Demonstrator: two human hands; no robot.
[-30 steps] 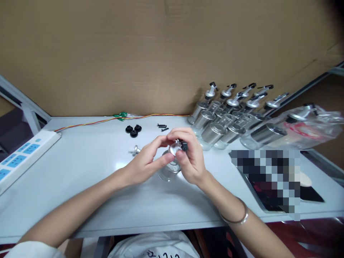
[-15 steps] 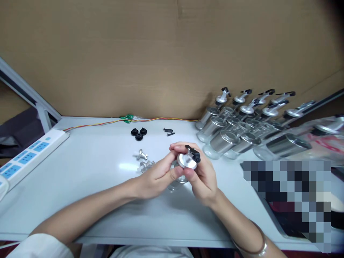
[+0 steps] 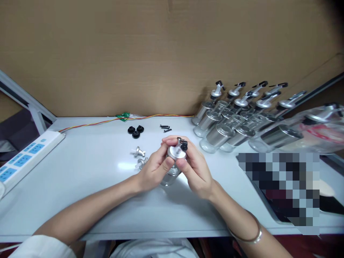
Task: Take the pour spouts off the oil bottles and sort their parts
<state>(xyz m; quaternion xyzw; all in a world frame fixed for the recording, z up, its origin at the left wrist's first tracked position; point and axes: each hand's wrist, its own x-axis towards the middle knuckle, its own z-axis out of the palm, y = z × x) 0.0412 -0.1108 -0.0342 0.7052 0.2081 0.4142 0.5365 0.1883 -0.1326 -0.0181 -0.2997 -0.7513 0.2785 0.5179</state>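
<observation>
Between my hands stands a glass oil bottle [image 3: 170,179], topped by a silver pourer spout [image 3: 176,153] with a black flip cap. My left hand [image 3: 154,169] is closed around the left side of the pourer and bottle neck, thumb pressed under the metal rim. From the other side my right hand [image 3: 199,173] wraps the same spot, its thumb near the left one. Fingers hide most of the neck. Just left of my left hand lie loose silver pourer spouts [image 3: 139,152], one partly covered by it.
Black rubber stoppers [image 3: 135,134] and small black caps [image 3: 165,127] lie farther back. Several glass bottles with pourers [image 3: 220,134] crowd the right rear. A power strip [image 3: 29,157] lies at left, a pixelated dark object [image 3: 279,190] at right. Red and yellow wires [image 3: 158,115] run along the cardboard wall.
The view has shifted slightly. Both hands and the bottle have moved a little left, and the spout's black cap points more toward me. The grip on the pourer and neck is kept.
</observation>
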